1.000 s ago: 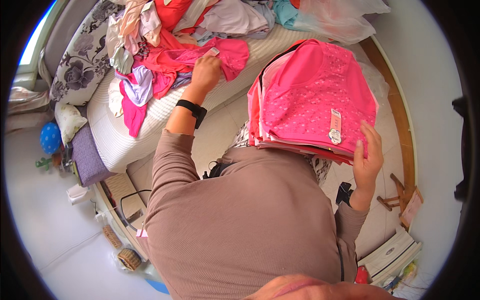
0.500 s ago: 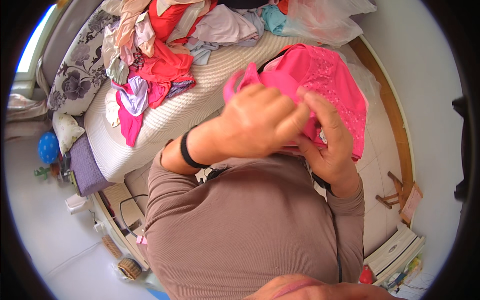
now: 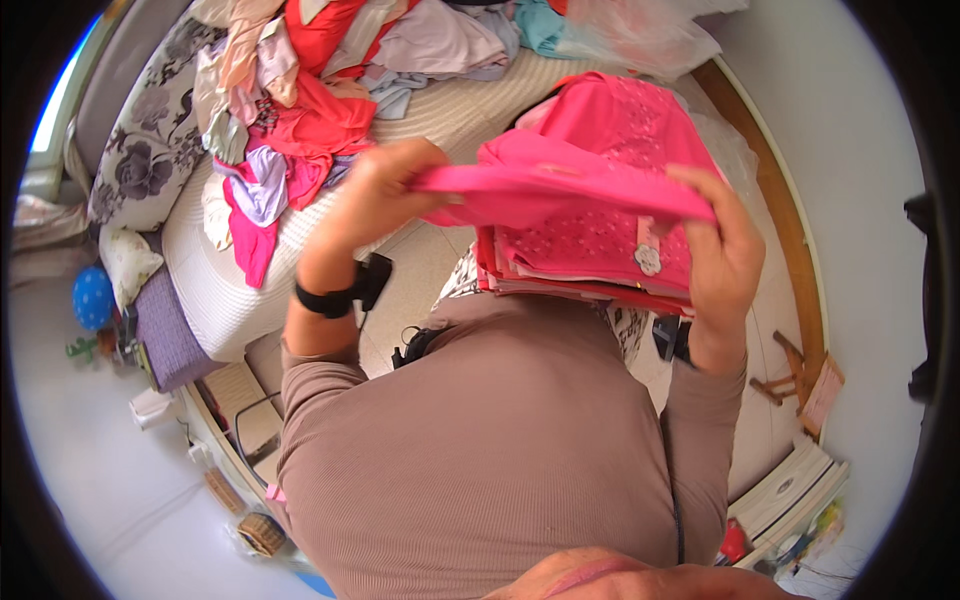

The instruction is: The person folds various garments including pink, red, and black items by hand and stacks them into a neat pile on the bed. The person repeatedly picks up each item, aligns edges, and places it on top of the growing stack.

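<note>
A bright pink garment (image 3: pixel 560 195) is stretched sideways between my two hands, its upper edge drawn nearly straight. My left hand (image 3: pixel 385 195), slightly blurred, is closed on its left end. My right hand (image 3: pixel 725 250) pinches the right end between thumb and fingers. Its exact kind I cannot tell. Beneath and behind it lies a stack of folded clothes (image 3: pixel 590 265), the top one pink with small pale dots. A white flower-shaped tag (image 3: pixel 648 260) hangs at the right part of the stack. Black straps circle both my wrists.
On the sofa (image 3: pixel 300 235) at the left lies a heap of loose clothes (image 3: pixel 310 120) in red, pink, lilac and white. A clear plastic bag (image 3: pixel 640 35) is at its far end. A small wooden folding stool (image 3: pixel 785 370) stands on the floor at right, near the wall.
My hands were close together over the stack. They have moved apart, the left one leftward, and the pink garment now spans between them, pulled taut.
</note>
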{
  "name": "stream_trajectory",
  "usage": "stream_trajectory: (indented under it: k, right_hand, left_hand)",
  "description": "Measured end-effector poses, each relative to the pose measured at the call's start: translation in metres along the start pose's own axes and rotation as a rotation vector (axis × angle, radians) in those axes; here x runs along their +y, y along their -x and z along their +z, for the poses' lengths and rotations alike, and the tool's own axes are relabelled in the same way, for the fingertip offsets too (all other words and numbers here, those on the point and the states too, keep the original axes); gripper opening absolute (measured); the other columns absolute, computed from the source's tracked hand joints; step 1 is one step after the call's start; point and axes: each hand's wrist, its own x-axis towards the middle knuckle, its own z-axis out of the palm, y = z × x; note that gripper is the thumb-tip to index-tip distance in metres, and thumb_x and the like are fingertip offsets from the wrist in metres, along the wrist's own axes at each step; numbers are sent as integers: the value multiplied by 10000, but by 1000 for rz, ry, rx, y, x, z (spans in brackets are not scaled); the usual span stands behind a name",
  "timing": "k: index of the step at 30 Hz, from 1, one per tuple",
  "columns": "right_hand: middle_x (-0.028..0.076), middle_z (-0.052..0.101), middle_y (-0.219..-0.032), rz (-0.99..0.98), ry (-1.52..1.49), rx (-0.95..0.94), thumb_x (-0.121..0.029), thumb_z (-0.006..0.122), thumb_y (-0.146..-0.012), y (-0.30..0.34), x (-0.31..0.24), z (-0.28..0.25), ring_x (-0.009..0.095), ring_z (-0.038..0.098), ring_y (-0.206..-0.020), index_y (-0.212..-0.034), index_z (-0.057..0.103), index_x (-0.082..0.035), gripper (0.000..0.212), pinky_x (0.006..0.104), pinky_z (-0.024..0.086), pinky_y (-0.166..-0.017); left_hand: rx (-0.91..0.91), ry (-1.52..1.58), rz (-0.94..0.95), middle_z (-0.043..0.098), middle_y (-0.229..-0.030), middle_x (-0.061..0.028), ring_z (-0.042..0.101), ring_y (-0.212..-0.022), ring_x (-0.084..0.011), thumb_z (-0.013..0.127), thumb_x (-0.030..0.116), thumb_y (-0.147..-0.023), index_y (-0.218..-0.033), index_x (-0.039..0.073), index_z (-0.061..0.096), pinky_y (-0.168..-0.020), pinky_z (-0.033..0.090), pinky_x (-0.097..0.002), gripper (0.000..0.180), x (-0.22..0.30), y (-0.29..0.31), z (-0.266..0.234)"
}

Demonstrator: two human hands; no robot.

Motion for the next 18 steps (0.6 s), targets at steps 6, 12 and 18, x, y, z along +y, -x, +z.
stream_trajectory:
  k: [6, 12, 18]
  right_hand:
    - [77, 726, -1001, 0, -331, 86, -36, 511, -1024, -83, -6, -40, 145, 692, -810, -1172, 668, 5, 219, 285, 579, -754]
    - [52, 737, -958, -417, 104, 349, 6, 533, -976, -121, -19, -98, 146, 696, -833, -1114, 710, -2, 225, 289, 565, -749]
    - [71, 726, -1185, -173, 601, 466, 81, 510, -987, -14, 11, -135, 157, 671, -1103, -1250, 690, 7, 327, 290, 540, -958]
  left_hand:
    - [375, 221, -1, 614, -874, 48, 584, -851, -59, 800, 149, -879, -1050, 44, 690, -745, 470, -246, 229, 34, -57, -81]
    - [672, -54, 446, 733, -1018, -35, 656, -961, -99, 770, 83, -925, -1114, 13, 739, -874, 513, -244, 204, 73, -145, -92]
    - [570, -391, 777, 649, -865, -57, 610, -733, -213, 769, -43, -695, -999, 85, 756, -612, 481, -333, 331, 73, -84, -2]
